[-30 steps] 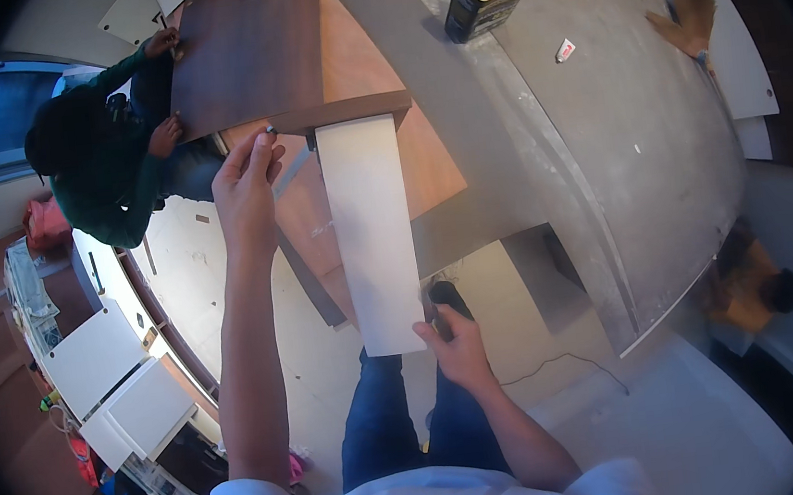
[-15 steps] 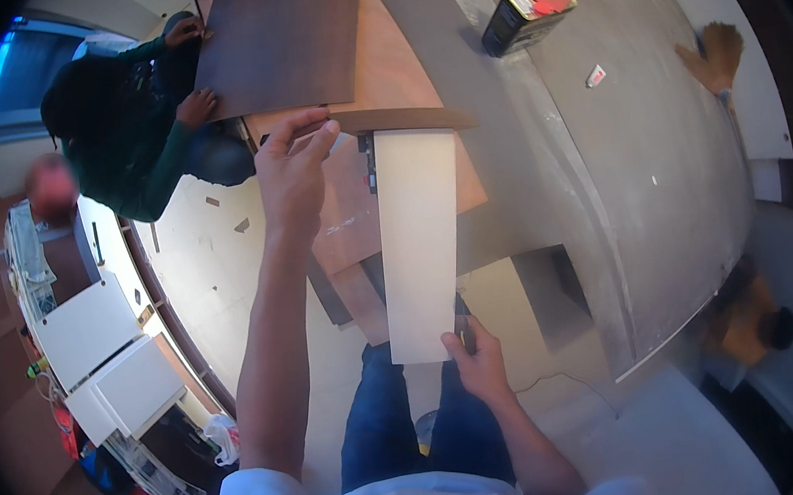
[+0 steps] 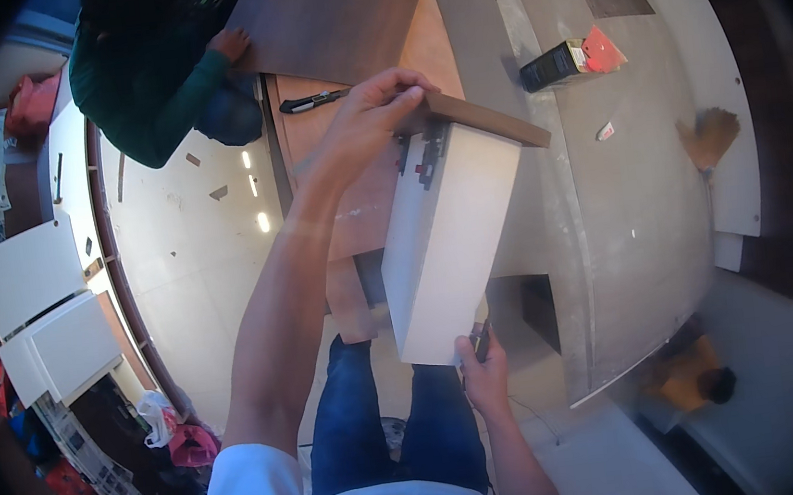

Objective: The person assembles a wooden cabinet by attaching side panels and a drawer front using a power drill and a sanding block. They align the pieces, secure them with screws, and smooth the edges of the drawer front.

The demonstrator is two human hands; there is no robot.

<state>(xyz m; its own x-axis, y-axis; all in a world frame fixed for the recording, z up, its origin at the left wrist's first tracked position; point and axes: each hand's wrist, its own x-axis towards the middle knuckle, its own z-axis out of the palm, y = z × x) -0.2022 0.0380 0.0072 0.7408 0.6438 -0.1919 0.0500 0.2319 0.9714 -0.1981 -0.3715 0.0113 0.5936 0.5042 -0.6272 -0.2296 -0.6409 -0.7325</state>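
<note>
Panel (image 3: 444,242) has been tipped up compared with half a second back, when it was lying flatter and straighter out in front; now its far end is lifted and swung right, so the white face is seen at a slant. Judging by that, the piece is being turned over or re-angled for fitting rather than just held in place.

Left hand (image 3: 368,115) is closed over the far top edge, fingers curled onto the dark brown strip (image 3: 485,119) that caps the panel there. Right hand (image 3: 482,374) is gripping the near bottom corner, with something small and dark pinched against it; what that is can't be made out. So the panel is carried between both hands, above the knees.

Looks-wise: long white board, clean face, thin side edge visible on the left, and some dark fittings (image 3: 426,157) with a red bit tucked just under the strip. Beyond the left hand, a black-handled tool (image 3: 313,101) is lying on the brown board (image 3: 344,21), where another person's hand (image 3: 228,43) is resting.
</note>
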